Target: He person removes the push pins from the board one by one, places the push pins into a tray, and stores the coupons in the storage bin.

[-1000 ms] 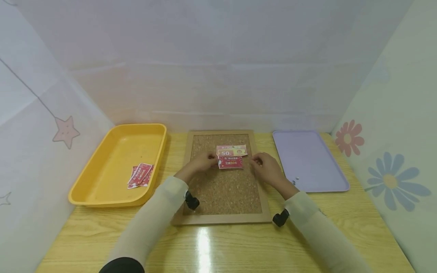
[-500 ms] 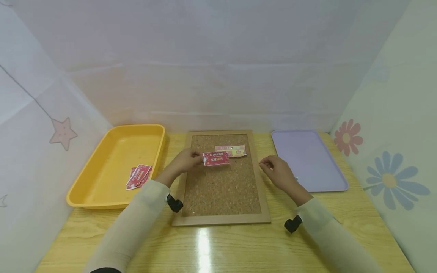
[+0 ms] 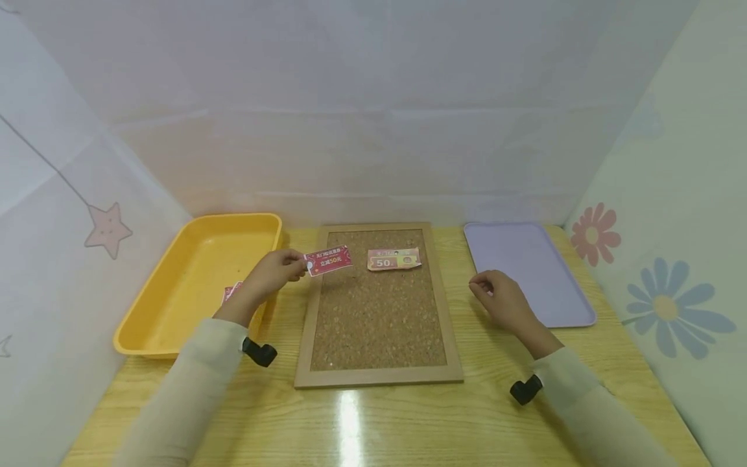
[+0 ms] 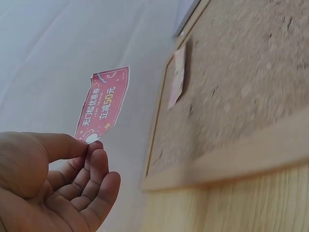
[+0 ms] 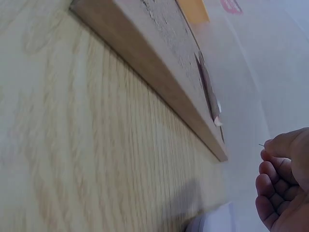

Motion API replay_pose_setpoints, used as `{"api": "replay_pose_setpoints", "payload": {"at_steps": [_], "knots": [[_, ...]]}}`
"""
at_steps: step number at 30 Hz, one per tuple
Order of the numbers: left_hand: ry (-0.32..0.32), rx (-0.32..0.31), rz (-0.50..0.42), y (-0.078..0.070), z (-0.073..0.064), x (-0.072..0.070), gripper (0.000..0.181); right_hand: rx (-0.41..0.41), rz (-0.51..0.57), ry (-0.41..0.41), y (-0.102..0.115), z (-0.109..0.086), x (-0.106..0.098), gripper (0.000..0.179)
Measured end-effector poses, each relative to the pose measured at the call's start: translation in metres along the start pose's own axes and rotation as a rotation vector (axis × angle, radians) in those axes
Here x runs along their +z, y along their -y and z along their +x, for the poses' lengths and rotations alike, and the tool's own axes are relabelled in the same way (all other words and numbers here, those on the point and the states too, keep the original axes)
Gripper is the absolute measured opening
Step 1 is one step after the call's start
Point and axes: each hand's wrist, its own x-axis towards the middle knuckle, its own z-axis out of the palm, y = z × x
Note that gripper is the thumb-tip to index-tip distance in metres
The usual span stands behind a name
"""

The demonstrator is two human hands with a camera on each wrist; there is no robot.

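Note:
My left hand (image 3: 273, 275) pinches a red coupon (image 3: 329, 260) by its left end, between thumb and forefinger. It holds the coupon in the air near the left frame of the corkboard (image 3: 379, 324). In the left wrist view the coupon (image 4: 103, 103) stands up from the fingertips. On the upper part of the cork sits another coupon (image 3: 393, 259), pink and yellow, curling off the surface at its lower edge. Right of the board, my right hand (image 3: 503, 301) pinches a thumbtack, whose thin metal point (image 5: 261, 145) sticks out past the fingertips; its head is hidden.
A yellow tray (image 3: 130, 331) stands at the left, with coupons (image 3: 230, 292) in it partly hidden by my left forearm. The flat purple tray (image 3: 537, 272) lies at the right, beside my right hand. White cloth walls (image 3: 373, 149) enclose the table (image 3: 408, 421).
My left hand has drawn the red coupon leftward off the front of the pink and yellow one. My right hand has moved right, away from the board.

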Motion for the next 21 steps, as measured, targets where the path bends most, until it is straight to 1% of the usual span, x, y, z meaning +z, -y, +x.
{"api": "replay_pose_setpoints", "payload": {"at_steps": [5, 10, 14, 21], "knots": [[-0.044, -0.015, -0.005, 0.013, -0.011, -0.022, 0.045, 0.014, -0.024, -0.017, -0.014, -0.004, -0.007, 0.025], [-0.078, -0.04, -0.005, 0.03, -0.023, -0.042, 0.048, 0.046, -0.037, -0.011, -0.028, -0.01, -0.012, 0.024], [-0.116, -0.059, -0.004, 0.041, -0.031, -0.053, 0.052, 0.054, -0.04, -0.019, -0.034, -0.014, -0.015, 0.025], [-0.174, -0.08, -0.022, 0.062, -0.041, -0.069, 0.06, 0.063, -0.043, -0.036, -0.042, -0.017, -0.016, 0.027]]}}
